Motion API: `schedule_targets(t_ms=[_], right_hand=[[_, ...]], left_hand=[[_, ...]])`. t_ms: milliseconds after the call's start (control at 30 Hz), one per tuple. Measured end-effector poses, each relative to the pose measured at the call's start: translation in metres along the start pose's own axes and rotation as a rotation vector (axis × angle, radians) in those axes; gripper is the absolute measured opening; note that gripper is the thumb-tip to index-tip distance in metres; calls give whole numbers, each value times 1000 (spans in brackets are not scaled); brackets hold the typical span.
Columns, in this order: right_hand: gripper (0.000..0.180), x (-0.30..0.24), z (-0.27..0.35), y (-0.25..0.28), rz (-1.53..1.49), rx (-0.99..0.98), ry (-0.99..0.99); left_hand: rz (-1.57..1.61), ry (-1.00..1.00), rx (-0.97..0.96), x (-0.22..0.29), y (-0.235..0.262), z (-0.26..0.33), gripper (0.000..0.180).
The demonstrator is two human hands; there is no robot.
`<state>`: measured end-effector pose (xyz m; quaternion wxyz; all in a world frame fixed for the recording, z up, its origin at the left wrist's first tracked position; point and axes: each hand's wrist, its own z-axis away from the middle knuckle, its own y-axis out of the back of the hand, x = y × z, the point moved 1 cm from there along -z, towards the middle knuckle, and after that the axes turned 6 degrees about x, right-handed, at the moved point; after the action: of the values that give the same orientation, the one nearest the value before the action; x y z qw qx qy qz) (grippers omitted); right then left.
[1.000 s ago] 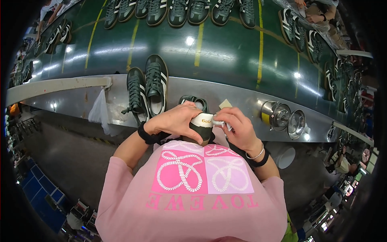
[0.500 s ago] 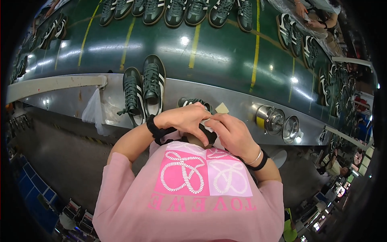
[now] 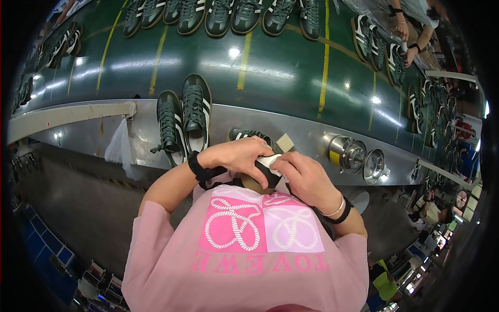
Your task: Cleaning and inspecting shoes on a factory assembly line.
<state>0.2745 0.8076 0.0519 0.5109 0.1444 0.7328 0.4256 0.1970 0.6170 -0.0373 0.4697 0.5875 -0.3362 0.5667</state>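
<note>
Holding a dark shoe (image 3: 267,172) up against the pink shirt (image 3: 244,283), at the near edge of the metal bench (image 3: 304,127). Gripping it in the left hand (image 3: 236,155), wrapping the thumb over the near side. Pinching a white cloth (image 3: 281,165) in the right hand (image 3: 307,179), resting it at the shoe's right side. Seeing the visible part of the shoe lying rightward from the left palm, between both hands; counting the left as nearer, the right as just beside. Not making out the long axis, losing most of it under the left hand. Noting another shoe (image 3: 243,133) just beyond the left hand, a pale block (image 3: 284,143) beyond the right, a pair of shoes (image 3: 194,112) farther left, a metal pot (image 3: 343,152) off right, and a green belt (image 3: 291,73) past the bench.
</note>
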Motion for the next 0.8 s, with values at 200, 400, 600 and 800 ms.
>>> schedule_targets(t_ms=[200, 400, 600, 800], right_hand=[[27, 2, -4, -6, -13, 57, 16], [24, 18, 21, -4, -17, 64, -1], [25, 6, 2, -3, -71, 176, 121], [23, 16, 15, -7, -64, 66, 51]], left_hand=[[27, -29, 27, -4, -3, 0, 56], [-16, 8, 38, -2, 1, 11, 57], [-9, 24, 38, 2, 0, 7, 58], [-32, 3, 53, -3, 0, 10, 57]])
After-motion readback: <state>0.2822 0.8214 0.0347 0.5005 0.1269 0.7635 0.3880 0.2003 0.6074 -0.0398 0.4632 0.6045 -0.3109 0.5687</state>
